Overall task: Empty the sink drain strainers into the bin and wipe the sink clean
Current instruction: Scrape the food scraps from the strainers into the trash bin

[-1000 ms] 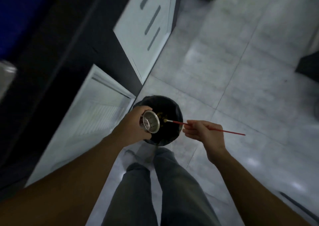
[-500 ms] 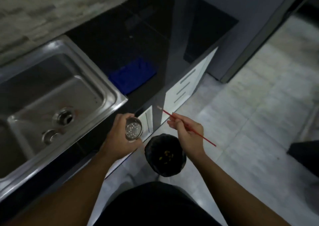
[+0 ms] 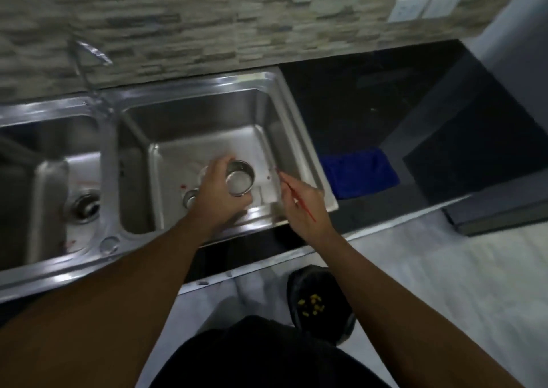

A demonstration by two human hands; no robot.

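Note:
My left hand (image 3: pixel 215 193) grips a round steel drain strainer (image 3: pixel 240 178) and holds it over the right basin of the steel double sink (image 3: pixel 299 138). The strainer's cup looks empty. My right hand (image 3: pixel 302 202) pinches a thin red stick (image 3: pixel 296 197) just over the basin's right rim. Red smears mark the basin floor beside a small round overflow fitting (image 3: pixel 189 198). The left basin keeps its own strainer (image 3: pixel 84 208) in the drain. On the floor below stands a black bin (image 3: pixel 321 301) with yellow scraps inside.
A blue cloth (image 3: pixel 358 172) lies on the black counter (image 3: pixel 370 105) right of the sink. A tap (image 3: pixel 86 58) rises behind the divider, before a stone-tiled wall with sockets (image 3: pixel 424 6). My dark-clothed body fills the bottom edge.
My view swung up from the bin to the sink. Both hands moved from over the bin to over the right basin, carrying the strainer and the red stick.

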